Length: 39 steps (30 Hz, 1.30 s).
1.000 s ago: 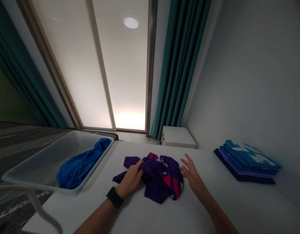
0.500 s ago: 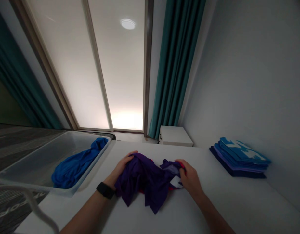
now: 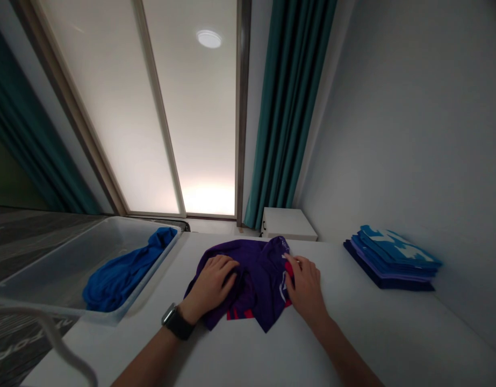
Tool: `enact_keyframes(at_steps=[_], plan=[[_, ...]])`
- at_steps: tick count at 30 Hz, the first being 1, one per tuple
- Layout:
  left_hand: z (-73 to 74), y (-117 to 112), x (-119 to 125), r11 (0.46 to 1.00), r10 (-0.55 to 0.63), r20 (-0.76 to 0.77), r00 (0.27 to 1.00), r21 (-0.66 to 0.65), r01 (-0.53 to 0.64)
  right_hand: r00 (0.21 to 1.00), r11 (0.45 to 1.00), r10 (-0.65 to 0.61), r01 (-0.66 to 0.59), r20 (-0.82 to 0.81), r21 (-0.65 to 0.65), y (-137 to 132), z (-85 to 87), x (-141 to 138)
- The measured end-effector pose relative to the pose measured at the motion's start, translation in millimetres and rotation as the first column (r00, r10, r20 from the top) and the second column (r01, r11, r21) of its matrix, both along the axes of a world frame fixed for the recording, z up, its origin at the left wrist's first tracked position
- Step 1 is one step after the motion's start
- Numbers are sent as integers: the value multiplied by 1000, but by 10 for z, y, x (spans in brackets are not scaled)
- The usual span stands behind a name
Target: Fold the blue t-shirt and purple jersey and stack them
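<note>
A crumpled purple shirt (image 3: 258, 269) with red and white markings lies on the white table (image 3: 239, 349) in front of me. My left hand (image 3: 210, 285), with a dark watch on its wrist, rests on the shirt's left side, fingers curled into the cloth. On the shirt's right side my right hand (image 3: 304, 285) grips the fabric near a red patch.
A clear plastic bin (image 3: 50, 269) at the left holds a blue garment (image 3: 119, 277). A stack of folded blue and purple clothes (image 3: 390, 258) sits at the right by the wall. A white cabinet (image 3: 288, 224), teal curtains and a window stand behind the table.
Both hands lifted and turned the purple shirt, then brought it down a little farther from me. The right hand went from open beside it to closed on its cloth.
</note>
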State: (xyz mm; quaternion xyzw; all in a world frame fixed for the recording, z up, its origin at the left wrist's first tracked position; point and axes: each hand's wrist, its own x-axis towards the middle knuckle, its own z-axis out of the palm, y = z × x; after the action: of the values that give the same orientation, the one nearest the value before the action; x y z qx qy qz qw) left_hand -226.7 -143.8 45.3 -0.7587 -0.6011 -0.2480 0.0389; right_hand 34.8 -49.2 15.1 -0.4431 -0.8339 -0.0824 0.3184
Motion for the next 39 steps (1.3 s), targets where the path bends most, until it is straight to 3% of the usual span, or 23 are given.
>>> enact_keyframes(at_steps=[3, 6, 9, 13, 18, 20, 23, 25, 28, 31, 33, 35, 37, 39], plan=[[-67, -40, 115, 979, -150, -36, 988, -148, 144, 992, 989, 125, -122, 27, -84, -121, -60, -120], [-193, -25, 102, 972, -139, -58, 989, -199, 125, 971, 960, 219, -199, 90, -195, -164, -169, -141], [-268, 18, 40, 980, -99, -79, 992, -182, 83, 962, 948, 236, -196, 140, -249, -157, -236, -108], [-262, 70, -87, 987, 35, -102, 994, -153, -51, 962, 955, 214, -169, 170, -244, -128, -219, -83], [-179, 96, -307, 943, 298, -194, 935, -92, -319, 960, 964, 193, -147, 202, -223, -142, -138, -107], [-135, 89, -296, 957, 277, -186, 943, -38, -288, 954, 970, 189, -143, 234, -198, -178, -98, -125], [-91, 60, -88, 997, 79, -147, 986, -8, -82, 912, 963, 255, -211, 322, -165, -269, -33, -179], [-97, 35, 117, 998, -15, -124, 992, -56, 8, 878, 946, 323, -285, 354, -157, -336, -1, -240], [-166, 8, 339, 992, 5, -46, 999, -128, -10, 853, 917, 398, -361, 337, -169, -400, 5, -345], [-273, 7, 358, 989, 5, 31, 1000, -147, 0, 866, 888, 452, -413, 212, -202, -397, -18, -391], [-346, 17, 303, 991, -25, 60, 998, -129, 32, 897, 871, 441, -428, 1, -241, -369, -24, -365], [-410, 29, 248, 992, -42, 44, 998, -118, 47, 890, 843, 347, -435, -297, -317, -330, -12, -304], [-457, 40, 211, 990, -40, -1, 999, -132, 40, 784, 776, 178, -483, -594, -405, -281, 21, -231], [-480, 48, 178, 986, -58, -34, 998, -161, 52, 611, 716, -10, -549, -792, -432, -221, 66, -161]])
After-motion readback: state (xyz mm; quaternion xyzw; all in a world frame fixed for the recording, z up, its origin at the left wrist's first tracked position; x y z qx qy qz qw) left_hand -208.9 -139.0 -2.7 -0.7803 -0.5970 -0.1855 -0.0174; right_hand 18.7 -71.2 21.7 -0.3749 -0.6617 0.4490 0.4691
